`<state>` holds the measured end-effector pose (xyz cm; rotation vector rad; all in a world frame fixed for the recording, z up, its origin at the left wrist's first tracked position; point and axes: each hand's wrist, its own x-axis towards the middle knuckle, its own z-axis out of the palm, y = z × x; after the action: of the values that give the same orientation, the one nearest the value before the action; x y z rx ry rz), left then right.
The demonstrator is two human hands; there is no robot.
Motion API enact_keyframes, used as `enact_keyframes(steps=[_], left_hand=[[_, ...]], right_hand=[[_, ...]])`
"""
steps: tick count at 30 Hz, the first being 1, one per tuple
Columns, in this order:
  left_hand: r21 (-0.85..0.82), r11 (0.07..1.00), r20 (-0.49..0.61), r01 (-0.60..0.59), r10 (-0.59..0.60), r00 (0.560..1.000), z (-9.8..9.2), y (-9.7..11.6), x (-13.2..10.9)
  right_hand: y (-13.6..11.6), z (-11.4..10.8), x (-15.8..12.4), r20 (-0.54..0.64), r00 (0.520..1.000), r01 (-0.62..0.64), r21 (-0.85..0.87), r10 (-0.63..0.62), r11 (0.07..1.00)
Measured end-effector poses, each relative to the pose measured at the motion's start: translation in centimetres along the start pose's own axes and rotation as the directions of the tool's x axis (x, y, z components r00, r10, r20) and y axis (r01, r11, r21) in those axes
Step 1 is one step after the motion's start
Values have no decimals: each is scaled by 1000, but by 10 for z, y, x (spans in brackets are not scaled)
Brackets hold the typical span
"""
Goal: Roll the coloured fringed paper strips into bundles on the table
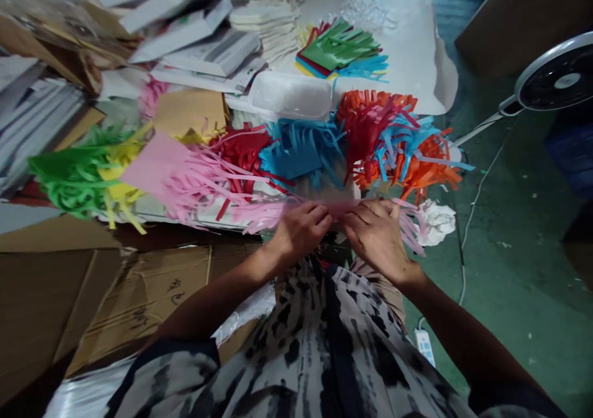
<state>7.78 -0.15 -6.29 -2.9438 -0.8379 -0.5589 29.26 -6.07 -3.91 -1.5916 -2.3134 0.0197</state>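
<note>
Pink fringed paper (341,209) is stretched between my two hands at the table's front edge, its middle blurred. My left hand (302,228) has its fingers closed on one side, and pink strips spread out to the left of it. My right hand (377,236) grips the other side, with more strips hanging past it to the right. Just beyond my hands lies a blue fringed paper bundle (296,155), with a red one (243,152) beside it. A larger pink fringed bundle (160,165) rests farther left.
Green (69,171) and orange fringed bundles (430,158) lie at the table's ends. A white plastic tray (291,95) and stacked flat boxes (208,47) stand behind. Cardboard (152,294) is below left. A fan (563,78) and crumpled white paper (436,221) are right.
</note>
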Motion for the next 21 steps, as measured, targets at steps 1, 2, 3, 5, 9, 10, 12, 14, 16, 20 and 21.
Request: enact_keyframes(steps=[1,2,3,5,9,10,12,14,16,20,21], left_hand=[[-40,999,-13,20,-20,1000,-1,-3,-4],[-86,995,-23,54,-56,998,-3,-6,-9],[-131,986,-27,99,-103,994,-6,-9,-13],[-208,955,-17,212,-220,975,-13,-16,-18],[-301,871,81,388,-382,921,-24,-27,-18],[-297,858,104,418,-407,908,-26,-28,-17],[-257,849,130,462,-443,887,-26,-29,-13],[-228,848,134,479,-460,878,-25,-28,-12],[-247,845,131,475,-456,880,-23,-26,-12],[-304,830,120,468,-454,883,-23,-24,-14],[-299,827,120,475,-462,879,-24,-24,-15]], right_hand=[[3,1,0,9,1000,-14,12,14,1000],[7,1,0,15,999,-34,25,33,999],[11,1,0,17,998,-59,36,58,998],[17,0,0,20,994,-109,42,108,993],[18,1,7,73,982,-173,-10,174,985],[17,0,9,87,979,-182,-27,184,983],[14,-1,14,92,976,-195,-43,198,980],[12,-4,18,69,977,-199,-26,200,980],[12,-6,20,63,980,-191,15,189,982],[16,-2,20,122,976,-193,92,181,977],[17,0,20,122,974,-203,108,190,973]])
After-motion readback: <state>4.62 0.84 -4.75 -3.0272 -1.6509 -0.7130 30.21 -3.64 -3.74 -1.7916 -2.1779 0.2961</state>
